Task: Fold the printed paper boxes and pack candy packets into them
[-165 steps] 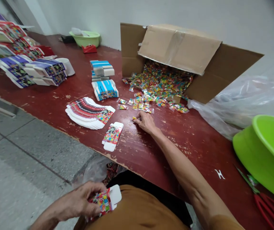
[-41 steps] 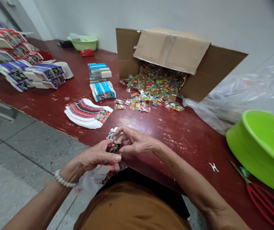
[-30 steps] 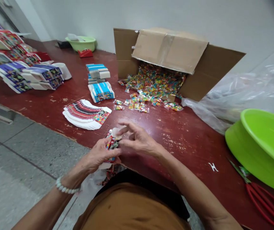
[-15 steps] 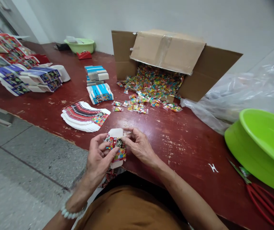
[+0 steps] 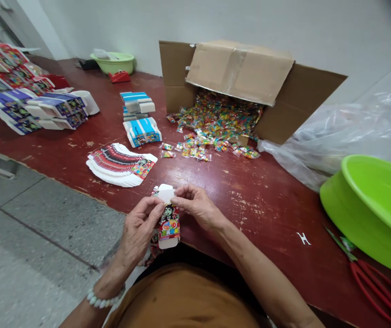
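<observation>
Currently, a small printed paperboard carton (image 5: 169, 223) is held between the left hand (image 5: 137, 230) and the right hand (image 5: 195, 207), above the near edge of the red-painted table (image 5: 250, 214). Its long axis runs nearly straight away from the person, tilted slightly from vertical in the head view. A white end flap (image 5: 165, 194) points toward the far wall, and a second white end (image 5: 168, 243) points back toward the person's brown shirt. The left grip is closed around the carton's upper left side, with a beaded bracelet (image 5: 104, 298) on that wrist. The right grip is a narrow pinch, with thumb and fingertips closed on the upper white flap from the right. The fingers hide part of the upper end. Beyond the hands, a fanned stack of printed carton blanks (image 5: 122, 165) lies on the table, with small candy packets (image 5: 195, 150) spilling from a tipped cardboard box (image 5: 239, 73). Well to the right are a green plastic basin (image 5: 366, 214) and red-handled scissors (image 5: 376, 287).
</observation>
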`<state>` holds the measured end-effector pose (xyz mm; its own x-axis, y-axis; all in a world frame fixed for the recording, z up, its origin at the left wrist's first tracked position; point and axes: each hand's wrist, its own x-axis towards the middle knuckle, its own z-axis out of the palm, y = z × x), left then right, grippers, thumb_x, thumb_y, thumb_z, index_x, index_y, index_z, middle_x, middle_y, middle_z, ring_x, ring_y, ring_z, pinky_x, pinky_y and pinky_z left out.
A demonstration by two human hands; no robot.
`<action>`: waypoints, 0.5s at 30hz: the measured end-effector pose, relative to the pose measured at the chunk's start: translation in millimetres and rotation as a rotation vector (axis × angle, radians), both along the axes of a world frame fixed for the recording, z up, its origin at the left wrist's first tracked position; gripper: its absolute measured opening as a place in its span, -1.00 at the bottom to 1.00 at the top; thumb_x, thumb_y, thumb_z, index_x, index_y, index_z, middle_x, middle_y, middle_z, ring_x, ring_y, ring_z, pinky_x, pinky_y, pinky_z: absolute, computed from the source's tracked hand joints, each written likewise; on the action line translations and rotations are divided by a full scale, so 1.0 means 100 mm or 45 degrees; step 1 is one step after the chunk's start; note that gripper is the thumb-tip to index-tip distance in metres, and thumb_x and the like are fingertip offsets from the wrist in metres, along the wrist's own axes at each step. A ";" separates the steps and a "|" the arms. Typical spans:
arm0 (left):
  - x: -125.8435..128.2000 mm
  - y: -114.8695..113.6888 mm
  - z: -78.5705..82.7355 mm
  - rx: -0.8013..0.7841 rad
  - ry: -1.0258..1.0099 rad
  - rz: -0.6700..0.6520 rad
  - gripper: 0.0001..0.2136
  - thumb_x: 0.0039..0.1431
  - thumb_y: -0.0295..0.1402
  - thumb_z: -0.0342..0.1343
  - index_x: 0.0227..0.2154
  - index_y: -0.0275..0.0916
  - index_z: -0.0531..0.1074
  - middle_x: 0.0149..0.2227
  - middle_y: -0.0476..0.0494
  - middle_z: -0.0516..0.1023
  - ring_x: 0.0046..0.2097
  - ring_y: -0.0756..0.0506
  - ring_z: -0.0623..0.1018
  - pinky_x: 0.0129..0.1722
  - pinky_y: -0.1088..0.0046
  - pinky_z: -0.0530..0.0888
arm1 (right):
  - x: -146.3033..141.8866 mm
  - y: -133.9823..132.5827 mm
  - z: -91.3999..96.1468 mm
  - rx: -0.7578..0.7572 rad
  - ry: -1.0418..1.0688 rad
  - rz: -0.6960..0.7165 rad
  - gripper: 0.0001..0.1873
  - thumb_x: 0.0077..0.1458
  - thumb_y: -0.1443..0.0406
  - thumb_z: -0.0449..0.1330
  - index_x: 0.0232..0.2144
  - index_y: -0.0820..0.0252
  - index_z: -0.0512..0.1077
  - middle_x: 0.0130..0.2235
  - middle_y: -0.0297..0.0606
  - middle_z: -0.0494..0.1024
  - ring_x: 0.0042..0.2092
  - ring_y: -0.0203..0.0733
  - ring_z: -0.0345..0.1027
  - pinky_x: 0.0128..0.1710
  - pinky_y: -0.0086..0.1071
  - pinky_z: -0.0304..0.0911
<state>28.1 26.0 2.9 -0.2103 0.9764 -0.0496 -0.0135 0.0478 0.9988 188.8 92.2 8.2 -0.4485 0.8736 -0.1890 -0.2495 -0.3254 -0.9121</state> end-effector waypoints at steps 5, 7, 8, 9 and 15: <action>0.05 0.00 0.09 -0.163 -0.305 0.062 -0.37 -0.12 -0.05 0.48 -0.06 -0.11 0.28 -0.39 0.07 0.64 -0.40 -0.06 0.62 -0.39 0.47 0.55 | 0.01 0.00 0.01 0.349 -0.131 0.034 -0.72 -0.03 0.12 0.45 -0.37 0.16 0.55 -0.33 -0.30 0.58 -0.31 -0.25 0.43 -0.24 -0.35 0.34; 0.06 -0.03 0.13 -0.338 -0.480 -0.044 -0.30 -0.13 0.04 0.46 0.00 -0.12 0.29 -0.37 0.02 0.66 -0.44 -0.09 0.63 -0.43 0.42 0.58 | 0.01 -0.04 -0.01 0.473 -0.189 -0.049 -0.77 0.10 0.10 0.36 -0.38 0.13 0.57 -0.32 -0.29 0.57 -0.30 -0.22 0.43 -0.24 -0.33 0.35; 0.07 -0.04 0.14 -0.439 -0.561 -0.119 -0.33 -0.09 0.10 0.41 -0.02 -0.15 0.33 -0.37 -0.02 0.66 -0.46 -0.10 0.63 -0.45 0.40 0.58 | 0.02 -0.05 -0.01 0.528 -0.212 -0.060 -0.79 0.13 0.10 0.34 -0.36 0.11 0.57 -0.33 -0.28 0.56 -0.29 -0.20 0.44 -0.25 -0.32 0.35; 0.08 -0.05 0.15 -0.538 -0.632 -0.185 -0.38 -0.03 0.15 0.35 -0.07 -0.20 0.38 -0.39 -0.06 0.65 -0.49 -0.11 0.62 -0.48 0.38 0.59 | 0.02 -0.06 -0.01 0.589 -0.240 -0.045 -0.80 0.15 0.11 0.33 -0.35 0.11 0.58 -0.32 -0.28 0.56 -0.27 -0.20 0.44 -0.23 -0.32 0.35; 0.12 -0.05 0.07 -0.682 -0.631 -0.205 -0.44 0.20 0.24 0.06 -0.26 -0.26 0.48 -0.55 -0.09 0.59 -0.64 -0.05 0.52 -0.65 0.45 0.48 | 0.02 0.01 0.02 0.460 -0.312 0.099 -0.78 0.15 0.14 0.31 -0.38 0.19 0.55 -0.35 -0.30 0.58 -0.34 -0.27 0.42 -0.30 -0.39 0.31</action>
<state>40.0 21.2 10.1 0.1037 0.8088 -0.5789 -0.4076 0.5655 0.7170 190.9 93.0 10.3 -0.4953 0.8686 0.0131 0.0012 0.0158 -0.9999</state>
